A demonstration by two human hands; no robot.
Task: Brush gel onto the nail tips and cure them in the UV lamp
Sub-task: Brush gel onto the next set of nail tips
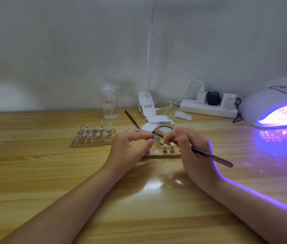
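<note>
The nail tip (156,136) sits just above frame centre, pinched in the left hand (130,147) and mostly hidden by its fingertips. The right hand (190,148) grips the brush (209,155), whose bristle end meets the tip. Behind, at 12 o'clock, a glass jar (165,131) holds something clear, hard to make out. At 3 o'clock the UV lamp (276,106), cut off by the frame edge, glows violet over blurred tips inside. At 9 o'clock a rack (93,136) carries more tips.
</note>
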